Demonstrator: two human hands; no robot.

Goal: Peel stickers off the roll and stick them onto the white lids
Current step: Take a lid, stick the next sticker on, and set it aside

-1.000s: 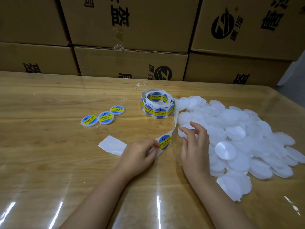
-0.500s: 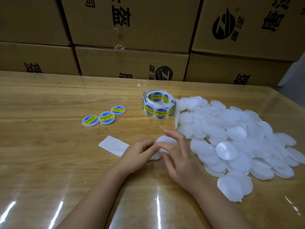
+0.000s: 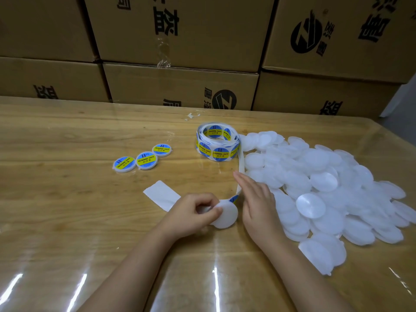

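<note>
our left hand [image 3: 191, 213] pinches a light, stiff white lid [image 3: 226, 215] by its rim over the worktop [image 3: 67, 199], our flat, empty right hand [image 3: 256, 199] beside the flimsy sticker [image 3: 234, 198], which we'd lift by its edge.

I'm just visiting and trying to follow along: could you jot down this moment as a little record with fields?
Left hand: pinches one white lid
Right hand: fingers straight, holding nothing, beside the backing strip
Sticker roll: on the table, strip trailing toward hands
Labelled lids: three in a row, left of roll
Blank lid pile: at right
</note>
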